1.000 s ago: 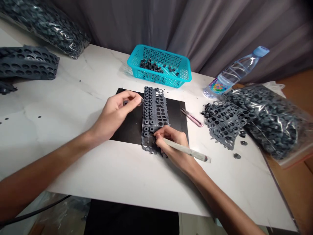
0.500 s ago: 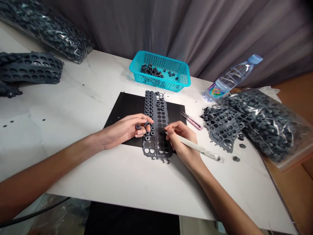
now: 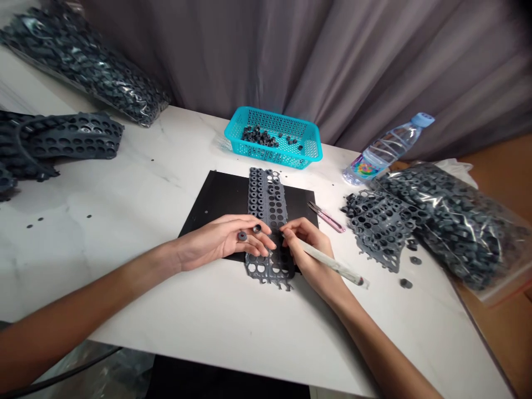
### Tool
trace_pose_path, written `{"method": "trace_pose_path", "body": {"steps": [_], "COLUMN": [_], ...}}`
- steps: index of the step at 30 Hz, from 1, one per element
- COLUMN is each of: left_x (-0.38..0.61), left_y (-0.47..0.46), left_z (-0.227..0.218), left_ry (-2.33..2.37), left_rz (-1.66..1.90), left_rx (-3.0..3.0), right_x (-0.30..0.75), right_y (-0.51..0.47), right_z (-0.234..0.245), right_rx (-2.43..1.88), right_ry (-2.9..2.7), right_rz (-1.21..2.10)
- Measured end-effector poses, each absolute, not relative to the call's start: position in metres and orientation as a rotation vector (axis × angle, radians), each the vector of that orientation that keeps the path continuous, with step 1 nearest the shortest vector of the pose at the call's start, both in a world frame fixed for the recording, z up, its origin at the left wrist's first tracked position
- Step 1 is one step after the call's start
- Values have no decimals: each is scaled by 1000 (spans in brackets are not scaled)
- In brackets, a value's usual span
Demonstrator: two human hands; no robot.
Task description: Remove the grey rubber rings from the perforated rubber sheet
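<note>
Tabletop [image 3: 137, 210] open leftward; basket [image 3: 272, 136] blocks ahead; bag [image 3: 457, 221] seemingly crowds right.

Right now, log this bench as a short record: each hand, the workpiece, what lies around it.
left hand: open, fingers laid across the grey sheet, two loose rings resting on them
right hand: closed on a pale stick tool, tip at the sheet
grey sheet: perforated strip on a black mat; rings seated mostly in far left columns
behind: teal basket holding rings
right: pink-handled tool, punched sheets, bag of rings, water bottle lying down
left: stacked sheets, second bag
</note>
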State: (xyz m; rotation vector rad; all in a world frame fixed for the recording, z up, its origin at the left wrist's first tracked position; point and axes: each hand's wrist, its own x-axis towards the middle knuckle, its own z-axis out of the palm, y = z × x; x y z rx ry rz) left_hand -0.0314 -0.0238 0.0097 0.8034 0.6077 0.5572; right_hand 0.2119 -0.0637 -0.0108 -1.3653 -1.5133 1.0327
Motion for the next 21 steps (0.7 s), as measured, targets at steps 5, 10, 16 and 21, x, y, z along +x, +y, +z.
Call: {"method": "trace_pose_path", "body": {"steps": [5,10,16,21], "left_x": [-32,-34,-7,15], "left_y": [-25,0,128,212], "left_z": [9,17,56,60], "left_ry": [633,716,903,1032], "left_rz": [542,643,1046,1121], "left_rx": [800,908,1533,1751], "right_x": [211,210,210,210], "right_y": [-63,-64,-64,-63], "right_z": [-15,-22,-27,-25], "right_rx": [-1358,-1326,-1302,-1309], "right_ry": [-1537,-1607,-1633,-1645], "right_rz": [973,925,931,912]}}
